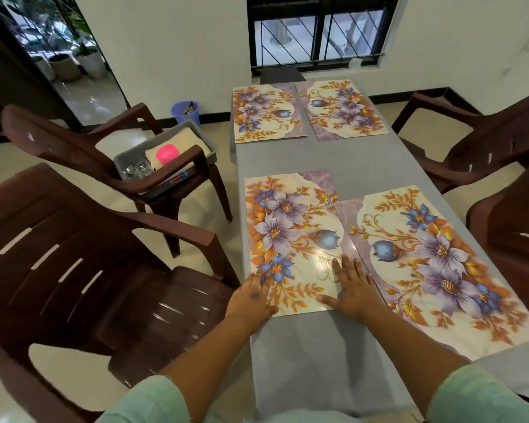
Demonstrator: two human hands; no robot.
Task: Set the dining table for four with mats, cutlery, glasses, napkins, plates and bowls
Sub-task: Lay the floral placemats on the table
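Both hands are flat on the near-left floral placemat (290, 239), fingers straight and holding nothing: left hand (252, 296) on its near-left corner, right hand (350, 290) on its near-right edge. That mat sits on the grey surface (312, 355), just beside a second mat (440, 264) on the right. Two more mats (309, 109) lie side by side at the far end. Over on a brown plastic chair (110, 154), a grey tray (165, 155) holds glasses (138, 170) and something pink (167, 154).

Soft daylight; perhaps slight edge blur
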